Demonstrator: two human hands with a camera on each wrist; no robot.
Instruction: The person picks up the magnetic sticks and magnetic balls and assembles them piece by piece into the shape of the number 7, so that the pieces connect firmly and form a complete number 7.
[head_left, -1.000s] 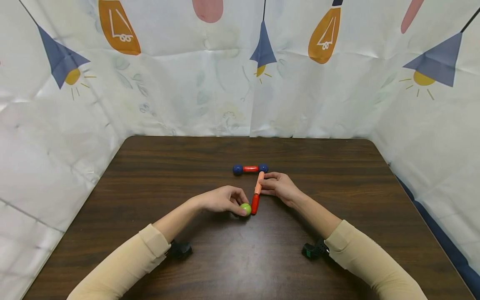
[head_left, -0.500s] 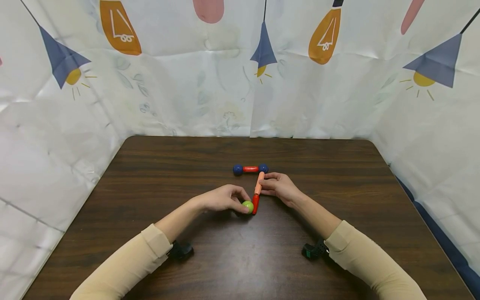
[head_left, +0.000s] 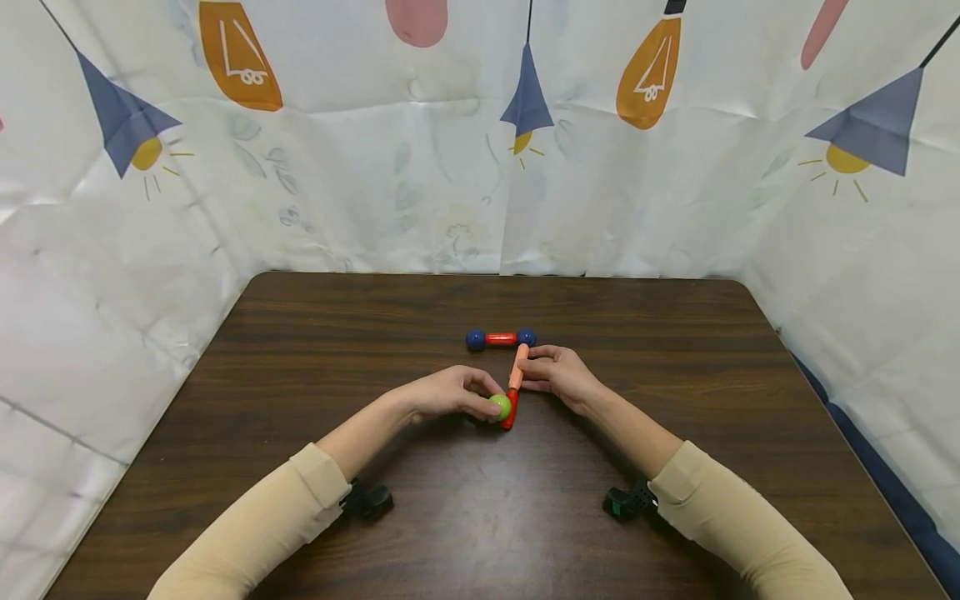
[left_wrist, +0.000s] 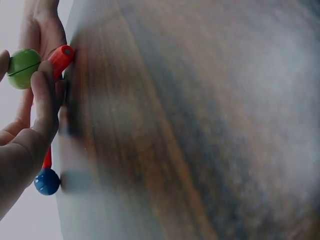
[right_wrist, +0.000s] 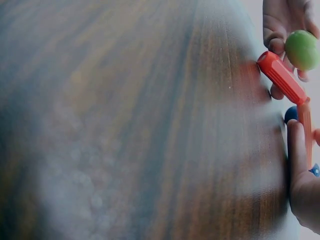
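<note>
Between thumb and fingers, my left hand [head_left: 450, 395] pinches a small green ball [head_left: 499, 407] with a thin dark seam, which the left wrist view also shows. The ball is right beside a red rod [head_left: 512, 410]; whether they touch I cannot tell. That rod meets a salmon-coloured rod [head_left: 518, 367] end to end, at a slight bend in the right wrist view. My right hand [head_left: 562, 379] holds the salmon rod from the right. Its far end meets a blue ball [head_left: 527, 337]. A short red rod [head_left: 501, 338] links that ball to another blue ball [head_left: 476, 339] on the left.
The pieces are on a dark wood-grain table [head_left: 337, 325] with rounded far corners. A white printed curtain [head_left: 330, 192] hangs behind the table and along both sides. Black straps with small devices are on both wrists, such as the right wrist device [head_left: 626, 502].
My left hand has carried the green ball a little to the right and away from me, closer over the red rod. The right hand and the blue-ball piece have stayed in place.
</note>
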